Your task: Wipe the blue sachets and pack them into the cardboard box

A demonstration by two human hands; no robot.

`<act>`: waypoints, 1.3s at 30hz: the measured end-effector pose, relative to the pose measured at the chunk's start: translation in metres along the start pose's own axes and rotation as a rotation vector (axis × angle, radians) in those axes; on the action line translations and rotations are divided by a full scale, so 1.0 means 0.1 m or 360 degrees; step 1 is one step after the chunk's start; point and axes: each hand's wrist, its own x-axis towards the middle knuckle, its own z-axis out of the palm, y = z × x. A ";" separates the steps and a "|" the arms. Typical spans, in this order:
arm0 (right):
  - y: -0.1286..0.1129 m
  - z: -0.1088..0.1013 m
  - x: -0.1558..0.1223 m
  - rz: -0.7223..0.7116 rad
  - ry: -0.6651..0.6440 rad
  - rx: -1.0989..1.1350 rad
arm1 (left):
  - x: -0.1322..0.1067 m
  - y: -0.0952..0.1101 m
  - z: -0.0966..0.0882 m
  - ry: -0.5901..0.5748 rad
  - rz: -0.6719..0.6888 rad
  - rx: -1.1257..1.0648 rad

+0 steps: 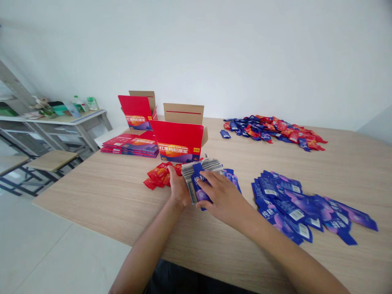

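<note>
Near the middle of the table, my left hand (179, 185) grips a grey-and-black striped cloth (211, 164) from its left side, thumb raised. A blue-purple pouch (197, 179) with white characters lies on the cloth. From the right, my right hand (217, 190) presses its fingers on this pouch, thumb at its lower end. Beside my left hand, partly hidden by it, are several red sachets (157, 173). More blue pouches (234, 179) show behind my right hand. The cloth's underside is hidden.
An upright red carton (179, 141) with raised flaps stands just behind my hands, another red carton (137, 112) behind it. Flat red cartons (131, 143) are stacked at left. Blue pouches (290, 204) spread at right; mixed red and blue sachets (272, 130) are heaped at the back.
</note>
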 end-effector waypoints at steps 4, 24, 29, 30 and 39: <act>-0.16 0.15 -0.06 0.0030 0.0008 0.0029 | -0.02 -0.02 0.05 0.0030 0.0017 -0.0029; -0.02 0.50 0.06 0.0169 0.0236 0.0437 | -0.01 -0.46 -0.03 -0.0111 0.0124 0.0035; -0.12 0.39 0.07 0.0118 0.0120 0.0251 | 0.02 -0.33 -0.04 0.0187 0.0214 -0.0065; -0.15 0.36 0.07 0.0103 0.0091 0.0220 | 0.02 -0.28 -0.04 0.0239 0.0193 -0.0081; -0.29 0.17 -0.10 0.0060 -0.0186 -0.0112 | 0.02 -0.05 0.05 0.0152 0.0070 -0.0095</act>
